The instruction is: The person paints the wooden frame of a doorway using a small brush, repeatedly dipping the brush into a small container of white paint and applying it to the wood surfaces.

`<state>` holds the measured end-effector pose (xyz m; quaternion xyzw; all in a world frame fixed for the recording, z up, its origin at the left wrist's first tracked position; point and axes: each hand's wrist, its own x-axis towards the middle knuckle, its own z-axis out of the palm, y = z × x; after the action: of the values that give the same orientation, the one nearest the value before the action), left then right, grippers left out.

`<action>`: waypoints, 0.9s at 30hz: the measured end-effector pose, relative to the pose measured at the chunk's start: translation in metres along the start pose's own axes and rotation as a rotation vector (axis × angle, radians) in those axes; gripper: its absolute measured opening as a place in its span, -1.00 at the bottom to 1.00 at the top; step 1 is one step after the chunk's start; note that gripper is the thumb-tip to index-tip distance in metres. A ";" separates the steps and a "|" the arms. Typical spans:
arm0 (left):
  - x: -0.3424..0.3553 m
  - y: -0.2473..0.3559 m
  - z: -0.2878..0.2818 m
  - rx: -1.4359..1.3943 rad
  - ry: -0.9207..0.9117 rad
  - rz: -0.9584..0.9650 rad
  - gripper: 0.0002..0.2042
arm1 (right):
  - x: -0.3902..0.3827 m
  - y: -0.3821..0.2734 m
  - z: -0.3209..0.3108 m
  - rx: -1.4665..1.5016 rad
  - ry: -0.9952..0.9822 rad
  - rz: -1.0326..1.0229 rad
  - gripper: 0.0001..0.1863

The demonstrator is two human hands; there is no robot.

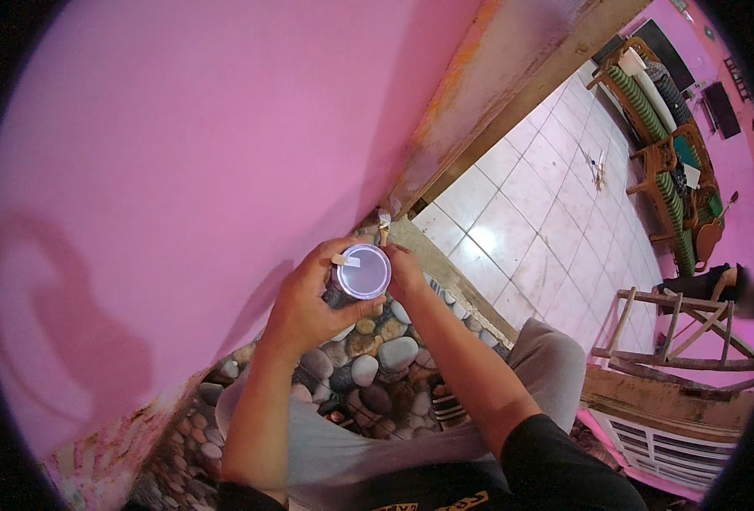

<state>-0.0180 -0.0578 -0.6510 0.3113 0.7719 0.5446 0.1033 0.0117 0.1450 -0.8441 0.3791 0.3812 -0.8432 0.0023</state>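
My left hand [313, 294] is wrapped round a small round tub [375, 295] of pale lilac paint, held upright with its mouth toward me. A short flat piece [349, 261], tan at one end and white at the other, lies over the tub's left rim; I cannot tell its kind. Just beyond the tub, my right hand [404, 271] is closed on a paintbrush [384, 230]. The bristles point away from me, at the foot of the door frame [466, 153], where the pink wall [223, 153] ends. Whether they touch it, I cannot tell.
Below me lies a pebble-patterned floor [398, 353]. Past the threshold [445, 255], white tiles [547, 204] hold a few small scattered items [596, 170]. Cane seats with striped cushions [649, 111] stand at far right, near a wooden ladder-like frame [683, 328] and another person [705, 285].
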 end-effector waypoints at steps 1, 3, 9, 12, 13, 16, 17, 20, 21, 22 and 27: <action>0.000 0.000 0.001 0.004 -0.005 0.005 -0.24 | 0.007 0.001 -0.008 -0.323 -0.136 -0.188 -0.75; 0.001 -0.004 0.006 -0.021 0.006 0.035 -0.25 | 0.023 0.002 -0.015 -0.641 -0.264 -0.380 -0.76; -0.003 -0.001 0.001 -0.035 0.002 0.036 -0.28 | 0.009 -0.022 0.021 0.123 0.023 -0.106 -0.76; -0.006 0.000 -0.004 0.062 0.033 0.041 -0.29 | -0.023 -0.004 0.038 0.078 0.096 -0.274 -0.74; -0.003 0.002 -0.002 0.064 0.028 0.049 -0.29 | -0.023 0.004 0.034 0.005 0.127 -0.199 -0.74; -0.001 0.001 -0.002 -0.035 -0.005 -0.033 -0.27 | -0.007 0.019 0.020 -0.043 0.156 -0.069 -0.74; 0.004 0.004 0.003 -0.037 -0.023 0.011 -0.27 | 0.013 0.024 -0.003 -0.204 0.074 -0.229 -0.73; -0.002 0.004 -0.001 -0.038 -0.016 -0.013 -0.27 | 0.020 0.019 0.006 -0.204 0.053 -0.201 -0.73; -0.002 0.007 -0.001 -0.055 -0.022 -0.039 -0.27 | 0.023 0.011 0.009 -0.025 0.146 -0.055 -0.74; -0.002 0.007 -0.001 -0.056 -0.025 -0.039 -0.27 | 0.027 0.007 0.006 -0.023 0.150 -0.056 -0.74; -0.003 0.000 0.002 -0.124 0.002 0.005 -0.27 | -0.004 -0.034 0.018 0.088 0.052 -0.103 -0.76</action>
<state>-0.0144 -0.0581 -0.6521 0.3056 0.7360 0.5921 0.1201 -0.0063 0.1562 -0.8123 0.3807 0.3627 -0.8479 -0.0675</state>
